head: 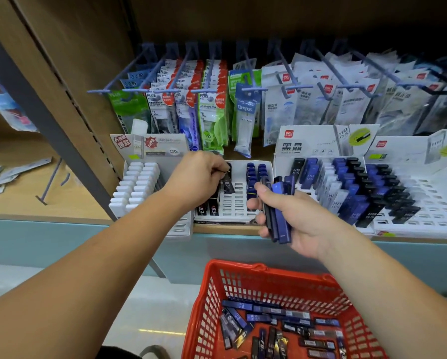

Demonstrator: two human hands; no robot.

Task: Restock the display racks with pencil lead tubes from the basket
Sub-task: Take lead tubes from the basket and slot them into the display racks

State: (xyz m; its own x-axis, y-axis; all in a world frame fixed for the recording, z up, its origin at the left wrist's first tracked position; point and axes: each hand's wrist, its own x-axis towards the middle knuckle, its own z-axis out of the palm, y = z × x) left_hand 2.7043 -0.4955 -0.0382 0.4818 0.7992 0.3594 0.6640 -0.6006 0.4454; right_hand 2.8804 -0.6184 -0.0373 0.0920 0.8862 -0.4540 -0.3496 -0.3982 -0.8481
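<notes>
Currently, two bare hands work at a shop shelf. The left hand pinches one black pencil lead tube by its top end, tilted, above the slotted white rack directly beneath its fingers. The right hand, just beside it and nearer the body, grips a bundle of dark blue and black tubes in curled fingers. Below both hands sits the red basket, with many more loose tubes scattered flat on its bottom. The likely trouble: the pinched tube is slanted, so it may catch on a slot edge or knock the standing black tubes below the left wrist. The right hand's bundle looks loosely stacked, and one tube could slide out and drop, perhaps missing the basket. Room is decent: many open slots lie between the two hands, bounded by a column of blue tubes beside the right thumb. A fuller rack stands beyond the right hand, a rack of white tubes lies past the left forearm, and hanging packets crowd the space above the left hand.
</notes>
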